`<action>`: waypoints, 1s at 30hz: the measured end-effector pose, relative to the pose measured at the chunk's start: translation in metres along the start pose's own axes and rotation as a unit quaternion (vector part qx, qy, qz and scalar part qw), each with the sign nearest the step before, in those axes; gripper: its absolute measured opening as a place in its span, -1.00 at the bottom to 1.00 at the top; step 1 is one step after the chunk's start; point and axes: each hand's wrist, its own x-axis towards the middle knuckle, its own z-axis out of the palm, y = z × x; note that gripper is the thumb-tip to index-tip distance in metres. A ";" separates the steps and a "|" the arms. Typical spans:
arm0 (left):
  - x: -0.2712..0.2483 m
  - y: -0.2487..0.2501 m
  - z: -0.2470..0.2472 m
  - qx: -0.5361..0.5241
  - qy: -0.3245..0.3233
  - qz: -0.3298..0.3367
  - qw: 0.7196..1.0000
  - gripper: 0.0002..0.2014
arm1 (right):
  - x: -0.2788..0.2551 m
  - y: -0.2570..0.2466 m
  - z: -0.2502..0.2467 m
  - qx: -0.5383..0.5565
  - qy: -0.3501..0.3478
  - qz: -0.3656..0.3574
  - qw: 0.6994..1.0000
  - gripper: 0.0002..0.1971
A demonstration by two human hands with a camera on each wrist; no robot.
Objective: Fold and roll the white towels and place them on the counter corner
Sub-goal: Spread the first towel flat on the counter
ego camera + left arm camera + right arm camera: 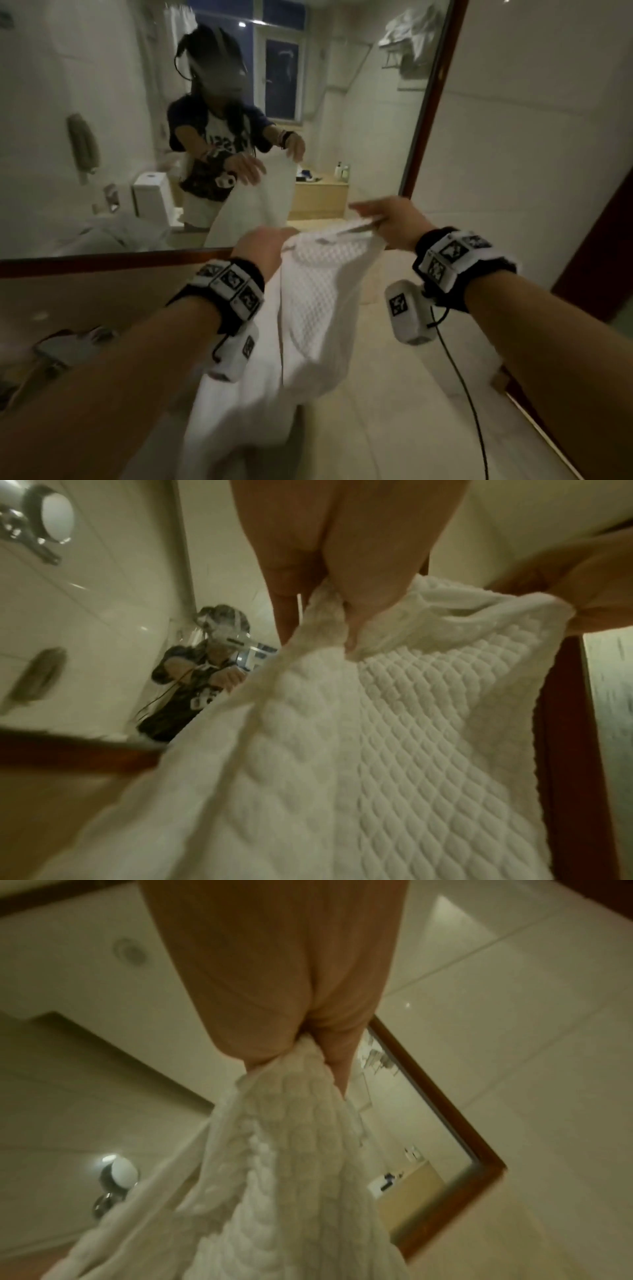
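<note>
A white waffle-textured towel (pixel 308 308) hangs in the air in front of the mirror, held by its top edge. My left hand (pixel 263 246) pinches the towel's left top corner. My right hand (pixel 387 219) pinches the right top corner, a little higher and farther out. The towel (pixel 377 750) fills the left wrist view, bunched between thumb and fingers (pixel 356 620). In the right wrist view the towel (pixel 291 1164) hangs gathered from my pinching fingers (pixel 335 1064). The towel's lower end drapes down toward the pale counter (pixel 394 411).
A large wood-framed mirror (pixel 120 260) stands behind the counter and reflects me. More white cloth (pixel 113 233) shows in the mirror at the left. A chrome tap (pixel 58 346) sits at the lower left. A dark wooden door frame (pixel 589 240) is at the right.
</note>
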 end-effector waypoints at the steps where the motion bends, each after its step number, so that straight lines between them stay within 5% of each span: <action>1: 0.014 0.014 -0.008 -0.026 0.026 0.025 0.999 -0.56 | 0.007 0.010 -0.020 -0.001 0.038 -0.001 0.999 -0.44; 4: 0.052 0.053 -0.014 -0.057 0.114 0.081 0.989 -0.58 | 0.026 0.047 -0.064 0.022 0.126 -0.013 0.992 -0.44; 7: 0.078 0.069 0.022 -0.079 0.093 0.085 0.989 -0.60 | 0.042 0.098 -0.061 0.037 0.120 -0.018 0.992 -0.44; 9: 0.082 0.072 0.065 -0.053 0.039 0.083 0.994 -0.64 | 0.045 0.137 -0.029 0.041 0.064 -0.021 0.997 -0.47; 13: 0.056 0.056 0.161 0.049 -0.125 -0.047 0.990 -0.57 | 0.024 0.203 0.072 -0.001 -0.115 -0.036 0.993 -0.55; 18: 0.002 0.031 0.247 0.091 -0.353 -0.038 0.931 -0.52 | -0.021 0.242 0.172 -0.026 -0.330 -0.033 0.943 -0.42; 24: -0.025 0.033 0.263 0.155 -0.426 -0.031 0.891 -0.42 | -0.054 0.253 0.195 -0.118 -0.412 -0.085 0.900 -0.26; 30: -0.071 0.065 0.248 0.139 -0.419 -0.008 0.897 -0.30 | -0.102 0.242 0.172 -0.119 -0.502 -0.044 0.855 -0.20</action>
